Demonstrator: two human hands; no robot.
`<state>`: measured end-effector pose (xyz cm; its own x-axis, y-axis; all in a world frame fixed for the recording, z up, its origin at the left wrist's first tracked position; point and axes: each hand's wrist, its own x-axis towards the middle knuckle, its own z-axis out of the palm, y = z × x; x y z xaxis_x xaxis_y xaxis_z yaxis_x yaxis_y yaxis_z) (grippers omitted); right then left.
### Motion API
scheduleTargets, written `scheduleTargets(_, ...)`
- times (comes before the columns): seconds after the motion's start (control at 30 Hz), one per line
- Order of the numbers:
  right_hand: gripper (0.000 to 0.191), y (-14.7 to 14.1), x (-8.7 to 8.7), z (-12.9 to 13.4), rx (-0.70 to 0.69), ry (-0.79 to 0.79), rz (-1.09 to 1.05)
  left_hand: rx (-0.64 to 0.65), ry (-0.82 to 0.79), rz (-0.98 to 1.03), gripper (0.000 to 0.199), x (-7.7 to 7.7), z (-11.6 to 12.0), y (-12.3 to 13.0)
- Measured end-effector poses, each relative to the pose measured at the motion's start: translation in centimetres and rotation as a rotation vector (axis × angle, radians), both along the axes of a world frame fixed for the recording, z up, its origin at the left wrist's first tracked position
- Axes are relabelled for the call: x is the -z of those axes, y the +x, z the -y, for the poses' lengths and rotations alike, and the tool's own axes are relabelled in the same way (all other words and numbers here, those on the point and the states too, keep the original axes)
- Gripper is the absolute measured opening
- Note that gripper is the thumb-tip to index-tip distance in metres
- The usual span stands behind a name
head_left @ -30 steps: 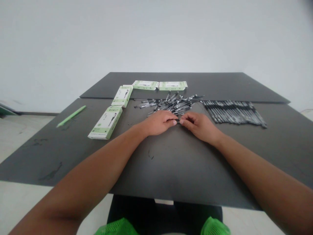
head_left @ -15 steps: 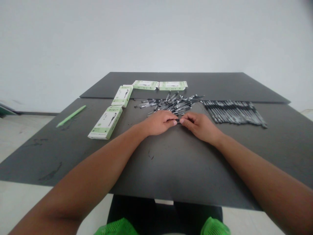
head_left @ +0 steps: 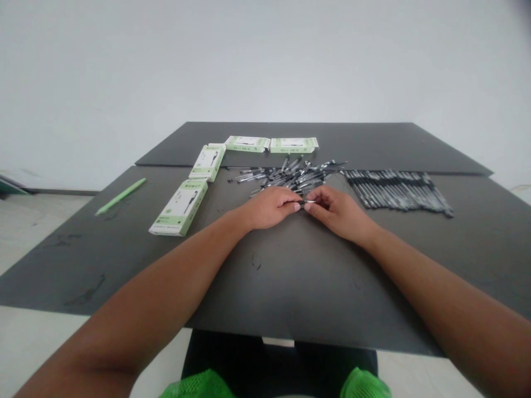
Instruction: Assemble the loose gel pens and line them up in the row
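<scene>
Near the middle of the table, my left hand (head_left: 271, 207) is closed around a black pen (head_left: 302, 203), most of it hidden by the fingers. At the pen's right end a silvery tip shows between the thumb and fingers of my right hand (head_left: 335, 213), which is closed about that end. Whether the right fingers also hold a small part is too small to tell. Just beyond both hands lies a loose heap of black and clear pens (head_left: 296, 176), pointing different ways. To the right, a row of similar pens (head_left: 396, 190) lies side by side.
Two green-and-white pen boxes (head_left: 180, 207) (head_left: 208, 162) lie at the left of the heap, and two more boxes (head_left: 248, 143) (head_left: 293, 145) lie behind it. A light green pen (head_left: 121, 197) rests far left. A raised seam crosses the dark table (head_left: 282, 276).
The right fingers have shifted and parted slightly, so a silvery tip now shows between the hands. My left hand, the heap, the row and the boxes have stayed put.
</scene>
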<state>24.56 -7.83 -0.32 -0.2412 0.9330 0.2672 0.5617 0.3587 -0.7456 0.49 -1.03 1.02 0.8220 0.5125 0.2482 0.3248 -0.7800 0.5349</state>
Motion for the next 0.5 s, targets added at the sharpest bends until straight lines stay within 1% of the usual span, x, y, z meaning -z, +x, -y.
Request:
scheduleTargets(0.17,0.019,-0.02,0.03,-0.01,0.008,-0.006,0.007,-0.005,0.013,-0.014,0.027,0.03,-0.01,-0.04)
scheduleTargets(0.5,0.028,-0.03,-0.5,0.09,-0.009,0.008,0.056,0.008,0.002,-0.009,0.025,-0.18,0.16,-0.02)
